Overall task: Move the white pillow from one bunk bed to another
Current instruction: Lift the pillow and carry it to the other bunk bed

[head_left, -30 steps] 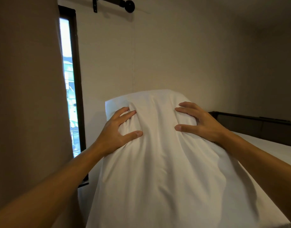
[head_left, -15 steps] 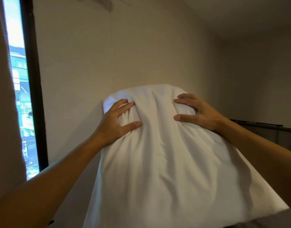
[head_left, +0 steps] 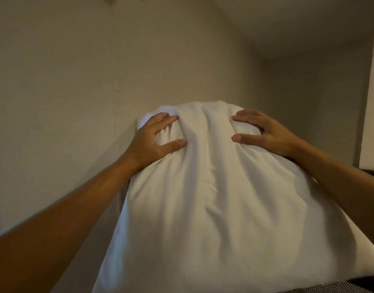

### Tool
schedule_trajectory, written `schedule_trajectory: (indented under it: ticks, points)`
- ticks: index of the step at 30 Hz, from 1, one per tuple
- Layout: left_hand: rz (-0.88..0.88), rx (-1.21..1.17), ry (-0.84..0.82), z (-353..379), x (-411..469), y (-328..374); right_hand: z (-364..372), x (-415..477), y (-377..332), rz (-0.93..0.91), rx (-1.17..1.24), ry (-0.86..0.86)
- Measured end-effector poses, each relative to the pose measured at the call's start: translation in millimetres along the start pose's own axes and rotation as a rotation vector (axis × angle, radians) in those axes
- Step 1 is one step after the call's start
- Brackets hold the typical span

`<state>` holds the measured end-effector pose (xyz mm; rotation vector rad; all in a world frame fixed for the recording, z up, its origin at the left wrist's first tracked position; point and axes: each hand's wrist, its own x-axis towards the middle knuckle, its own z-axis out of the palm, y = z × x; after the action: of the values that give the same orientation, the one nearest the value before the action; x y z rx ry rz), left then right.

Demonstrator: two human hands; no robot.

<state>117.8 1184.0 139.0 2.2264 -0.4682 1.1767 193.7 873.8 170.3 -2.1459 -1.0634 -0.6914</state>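
The white pillow (head_left: 213, 197) fills the lower middle of the head view, held up in the air in front of me with its far end highest. My left hand (head_left: 154, 140) grips its upper left part, fingers dug into the cloth. My right hand (head_left: 264, 132) grips its upper right part the same way. Both forearms reach in from the lower corners. No bunk bed mattress shows; the pillow hides what lies below it.
A plain beige wall (head_left: 76, 81) stands close behind the pillow and meets the ceiling (head_left: 298, 22) at the top right. A pale panel edge (head_left: 372, 102) with a dark rail under it sits at the far right. Striped cloth (head_left: 321, 289) shows at the bottom.
The view has swung to the right: the window and curtain have slid out at the left, and the bed at the right is gone. Both hands keep the same grip on the pillow.
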Motion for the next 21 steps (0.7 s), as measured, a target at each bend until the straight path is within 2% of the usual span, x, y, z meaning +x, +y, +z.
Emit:
schedule_trajectory:
  ticks: [8,21]
  points:
    - [0.023,-0.104,-0.048,56,71,-9,-34,25,54,0.060,-0.029,0.020]
    - [0.050,-0.254,-0.116,125,135,-26,-60,44,99,0.233,-0.062,0.070]
